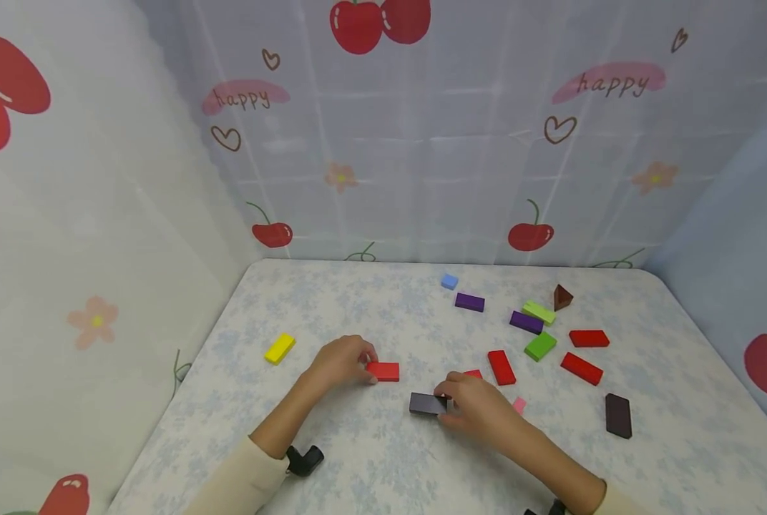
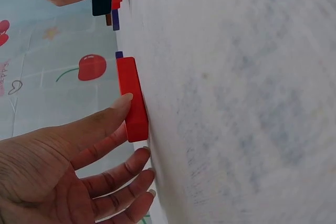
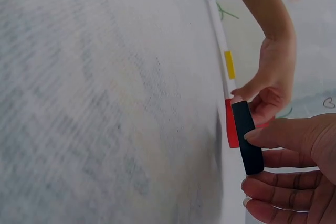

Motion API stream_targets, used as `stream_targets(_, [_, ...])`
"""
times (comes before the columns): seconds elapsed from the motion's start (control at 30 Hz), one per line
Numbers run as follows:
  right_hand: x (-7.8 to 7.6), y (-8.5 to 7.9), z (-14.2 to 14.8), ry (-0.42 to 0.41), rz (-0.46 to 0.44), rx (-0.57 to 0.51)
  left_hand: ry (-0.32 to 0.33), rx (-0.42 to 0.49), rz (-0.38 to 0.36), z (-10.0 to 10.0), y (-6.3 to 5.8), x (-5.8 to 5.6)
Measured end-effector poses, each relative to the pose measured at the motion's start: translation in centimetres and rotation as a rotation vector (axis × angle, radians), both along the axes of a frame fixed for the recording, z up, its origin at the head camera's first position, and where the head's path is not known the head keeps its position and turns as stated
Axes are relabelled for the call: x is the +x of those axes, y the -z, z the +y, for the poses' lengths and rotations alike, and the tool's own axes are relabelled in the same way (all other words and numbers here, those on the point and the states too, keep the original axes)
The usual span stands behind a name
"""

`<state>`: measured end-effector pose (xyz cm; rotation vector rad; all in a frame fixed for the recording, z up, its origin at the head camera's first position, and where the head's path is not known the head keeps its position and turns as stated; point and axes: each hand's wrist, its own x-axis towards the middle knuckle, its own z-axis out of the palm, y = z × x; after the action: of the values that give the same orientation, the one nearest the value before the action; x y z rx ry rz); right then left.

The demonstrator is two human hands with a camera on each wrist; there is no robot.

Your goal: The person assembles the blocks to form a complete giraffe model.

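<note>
My left hand (image 1: 343,361) pinches the left end of a flat red block (image 1: 385,372) low over the table. In the left wrist view the thumb presses along the red block's (image 2: 137,121) side while the other fingers spread below. A flat black block (image 1: 426,403) is held by its right end between thumb and fingers of my right hand (image 1: 483,411). The right wrist view shows this black block (image 3: 248,153) raised off the tabletop, overlapping the red block behind it. Partly hidden behind the right hand are another red block (image 1: 473,373) and a pink piece (image 1: 519,405).
A yellow block (image 1: 280,348) lies at left on the patterned table (image 1: 358,443). Toward the right are several red blocks (image 1: 501,367), green blocks (image 1: 541,346), purple blocks (image 1: 526,322), a brown wedge (image 1: 562,297) and a dark block (image 1: 618,415). A small blue block (image 1: 449,282) sits farther back.
</note>
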<state>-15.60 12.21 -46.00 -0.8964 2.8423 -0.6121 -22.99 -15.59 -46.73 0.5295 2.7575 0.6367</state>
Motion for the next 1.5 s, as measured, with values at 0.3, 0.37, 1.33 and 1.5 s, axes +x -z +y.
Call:
stream_targets(0.3, [-0.5,0.5,-2.3,-0.032,0.033,-0.028,0.040,0.125,-0.007,-1.2,-0.1,-0.3])
stream_targets(0.37, [-0.6,0.6,-2.6,-0.036,0.031,-0.026,0.050,0.166,-0.017,-1.6,0.0,-0.5])
stream_targets(1.33, [-1.4,1.2,-4.0,-0.050,-0.024,-0.097,0.162,0.710,-0.095,-4.7,5.9,-3.3])
stream_targets(1.5, [-1.9,1.1,-5.1,-0.033,-0.060,-0.072,0.179,0.688,-0.068,-4.4,5.9,-3.3])
